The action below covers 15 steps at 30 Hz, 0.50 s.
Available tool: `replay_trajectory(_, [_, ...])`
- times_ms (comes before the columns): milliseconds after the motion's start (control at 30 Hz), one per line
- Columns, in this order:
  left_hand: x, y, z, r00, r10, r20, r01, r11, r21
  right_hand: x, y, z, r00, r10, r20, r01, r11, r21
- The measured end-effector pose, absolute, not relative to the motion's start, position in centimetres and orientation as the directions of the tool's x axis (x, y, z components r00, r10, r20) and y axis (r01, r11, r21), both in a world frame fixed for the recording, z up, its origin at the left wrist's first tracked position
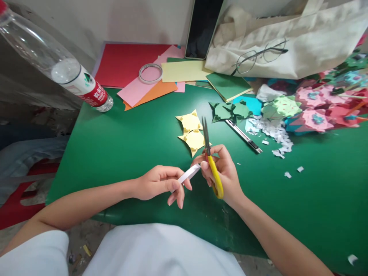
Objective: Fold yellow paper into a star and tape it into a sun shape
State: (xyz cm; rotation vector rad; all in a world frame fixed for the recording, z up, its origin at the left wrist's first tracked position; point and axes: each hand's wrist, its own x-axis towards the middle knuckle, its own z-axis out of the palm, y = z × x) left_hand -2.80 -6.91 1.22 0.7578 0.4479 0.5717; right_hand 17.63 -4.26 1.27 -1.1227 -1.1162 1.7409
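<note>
The white paper strip (189,174) should weigh next to nothing and bend readily across its length. It looks stiff enough to keep its line when held at one end, but a hard squeeze would probably crease it, and a sharp tug might tear it. The best hold is likely a light pinch near its lower end, thumb on the face and fingertips behind, leaving the upper end free. Its dry surface should give fair grip.

It is narrow, plain and straight-edged, with a shaded band along one side that suggests a fold or layers. It sits above the near part of the green tabletop (129,142), slanting from about seven o'clock up to between one and two.

At its nine o'clock, the left hand (163,184) pinches it between thumb and fingers. At three o'clock, the right hand (222,168) is wrapped around yellow-handled scissors (217,180), blades almost together and pointing to twelve. Whether its thumb touches the strip's tip, I cannot tell. Two yellow folded-paper stars (193,139) lie at twelve o'clock, beyond the strip.
</note>
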Motion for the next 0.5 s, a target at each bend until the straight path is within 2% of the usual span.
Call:
replay_trajectory(200, [-2.48,-6.77,1.37,0.778,0.591,-0.212,-0.271,0.620,0.736,17.36,-4.36,1.91,-0.433,0.854,-0.289,-0.093,-0.361,-0.928])
replay_trajectory(500, [-2.52,-6.53,1.38,0.769,0.604,-0.208,-0.266,0.599,0.755,17.24,-4.17,1.83,-0.379,0.864,-0.332,-0.095,-0.393,-0.915])
